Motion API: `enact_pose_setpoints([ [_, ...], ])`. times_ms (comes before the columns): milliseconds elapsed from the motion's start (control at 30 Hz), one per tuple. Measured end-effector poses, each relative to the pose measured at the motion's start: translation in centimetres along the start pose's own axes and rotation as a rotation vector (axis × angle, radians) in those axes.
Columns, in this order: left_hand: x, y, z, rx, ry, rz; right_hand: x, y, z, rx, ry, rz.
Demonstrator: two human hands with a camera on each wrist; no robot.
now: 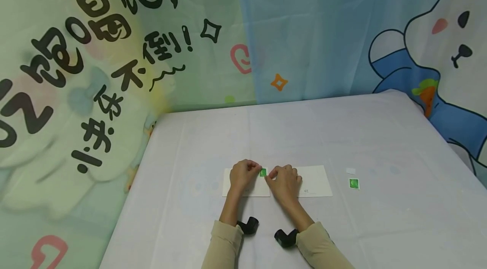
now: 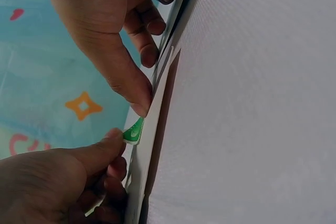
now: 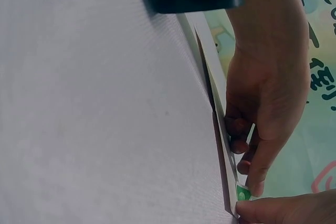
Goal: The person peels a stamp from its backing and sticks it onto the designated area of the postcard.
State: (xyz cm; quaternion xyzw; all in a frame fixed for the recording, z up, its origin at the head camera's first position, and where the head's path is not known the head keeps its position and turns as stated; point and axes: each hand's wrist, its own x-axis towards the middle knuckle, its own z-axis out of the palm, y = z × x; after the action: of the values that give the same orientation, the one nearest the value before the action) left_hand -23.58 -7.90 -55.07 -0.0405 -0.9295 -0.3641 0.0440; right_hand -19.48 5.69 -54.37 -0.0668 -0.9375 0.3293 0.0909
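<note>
A small green stamp with a white border [image 1: 263, 172] is over the upper right part of a left white card [image 1: 258, 190]. My left hand [image 1: 243, 176] pinches the stamp's left corner between thumb and fingers. From the other side, my right hand [image 1: 284, 182] pinches its lower right edge. The left wrist view shows the stamp [image 2: 134, 132] bent, with the two thumbs at opposite corners. In the right wrist view my right thumb [image 3: 273, 211] covers part of it. The remaining fingers of both hands are bent close over the paper.
A second white card [image 1: 315, 182] with a small printed mark lies under and beyond my right hand. Farther right are another green stamp [image 1: 354, 183] and a small pale square of paper [image 1: 351, 171]. A white cloth [image 1: 289, 138] covers the table; a printed curtain [image 1: 304, 28] hangs behind.
</note>
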Motion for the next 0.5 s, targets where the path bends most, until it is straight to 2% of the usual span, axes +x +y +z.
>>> enact_pose_setpoints([
  [267,0.09,0.08,0.15,0.005,0.022,0.0,0.0,0.04,-0.1,-0.006,-0.002,0.001],
  [500,0.09,-0.12,0.49,0.011,0.022,-0.022,-0.09,0.15,0.14,0.001,0.037,-0.05],
])
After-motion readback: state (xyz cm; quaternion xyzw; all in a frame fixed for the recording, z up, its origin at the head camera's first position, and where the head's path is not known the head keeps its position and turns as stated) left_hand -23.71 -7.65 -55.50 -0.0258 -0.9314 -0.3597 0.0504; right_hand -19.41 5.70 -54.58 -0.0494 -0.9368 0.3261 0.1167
